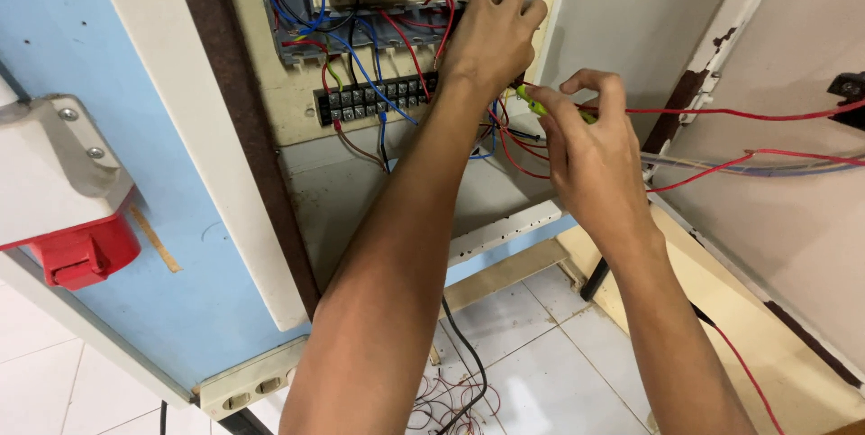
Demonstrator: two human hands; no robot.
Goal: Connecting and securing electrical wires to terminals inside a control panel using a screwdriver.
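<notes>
Left hand (491, 34) is curled against the grey slotted plastic wire duct (360, 38) at the far right of the cream panel backplate (297, 97), fingers closed around a red insulated wire (443, 34) there. Right hand (586, 142) pinches a slim yellow-green handled screwdriver (541, 106), tip pointing left toward the right end of the black terminal strip (374, 97); the tip itself is hidden behind the left wrist.

Judgement: keep the tool square to the screw and the wire steady.

Loose red and blue wires (509, 142) crowd the spot between the hands. A red and grey socket box (63, 201) sits near left. Wire offcuts (441, 403) litter the tiled floor.
</notes>
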